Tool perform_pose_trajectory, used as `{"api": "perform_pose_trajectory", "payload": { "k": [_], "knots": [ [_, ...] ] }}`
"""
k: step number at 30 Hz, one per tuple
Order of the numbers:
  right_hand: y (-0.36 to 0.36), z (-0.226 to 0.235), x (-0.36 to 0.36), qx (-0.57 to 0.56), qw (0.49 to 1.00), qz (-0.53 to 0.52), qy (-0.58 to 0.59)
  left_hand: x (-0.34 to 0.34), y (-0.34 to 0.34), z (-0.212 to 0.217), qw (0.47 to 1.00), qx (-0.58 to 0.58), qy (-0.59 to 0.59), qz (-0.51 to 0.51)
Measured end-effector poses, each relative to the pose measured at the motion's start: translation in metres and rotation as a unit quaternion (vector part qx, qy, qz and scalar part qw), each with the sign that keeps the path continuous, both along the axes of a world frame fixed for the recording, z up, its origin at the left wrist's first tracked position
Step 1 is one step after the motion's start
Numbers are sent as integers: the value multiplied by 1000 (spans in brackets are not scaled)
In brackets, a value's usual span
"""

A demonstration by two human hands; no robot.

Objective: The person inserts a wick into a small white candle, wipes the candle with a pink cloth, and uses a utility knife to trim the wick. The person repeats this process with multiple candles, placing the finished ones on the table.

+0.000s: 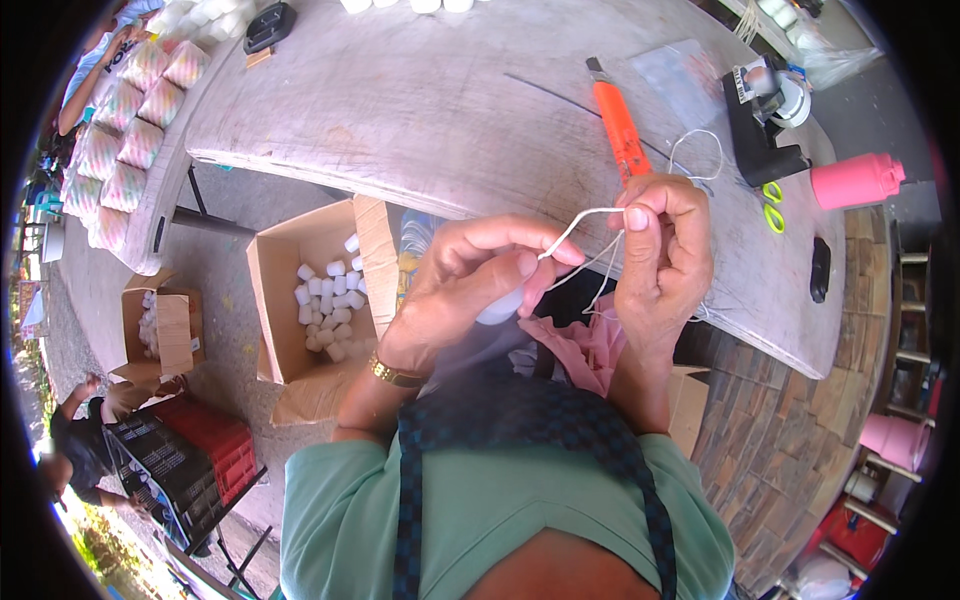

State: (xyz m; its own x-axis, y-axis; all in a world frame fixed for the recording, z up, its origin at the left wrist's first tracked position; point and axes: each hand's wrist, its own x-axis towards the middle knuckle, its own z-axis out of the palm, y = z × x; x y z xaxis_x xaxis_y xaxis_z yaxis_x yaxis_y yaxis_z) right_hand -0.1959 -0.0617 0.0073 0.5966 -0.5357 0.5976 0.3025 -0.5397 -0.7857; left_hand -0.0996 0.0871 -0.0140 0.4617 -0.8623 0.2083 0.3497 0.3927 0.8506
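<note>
Just off the near edge of the tabletop [420,110], your two hands meet over your lap. Your left hand [465,285] is curled shut around a small pale rounded object [500,307], mostly hidden under the fingers, with thumb and forefinger pinching one end of a white string [575,225]. Your right hand [662,255] is closed too, thumb pressed to forefinger on the same string, which runs taut between the two hands; looser loops of it hang below and trail up behind the right hand onto the tabletop. A gold watch [395,375] sits on your left wrist.

Beside your right hand, on the tabletop, lies an orange utility knife [620,125]. Farther right are a black tool [760,135], green-handled scissors [772,205] and a pink spool [855,180]. Pink cloth [590,350] lies in your lap under the hands.

Down on the floor to your left, an open cardboard box [300,300] holds small white cylinders [330,300]; a second box [165,335] stands farther left. Pastel wrapped bundles [130,120] line another table at upper left.
</note>
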Motion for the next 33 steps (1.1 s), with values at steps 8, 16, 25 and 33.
{"api": "perform_pose_trajectory", "payload": {
  "k": [8,16,25,33],
  "knots": [
    [15,6,0,-210,977,-6,23,-12,-7,12,957,149,-184,171],
    [15,1,-3,-37,997,63,32,-8,-11,11,879,86,-398,249],
    [22,1,-4,-26,998,32,52,-7,-13,1,878,108,-370,285],
    [18,-5,1,-222,972,-32,65,-7,-11,6,867,125,-387,289]
  ]
}}
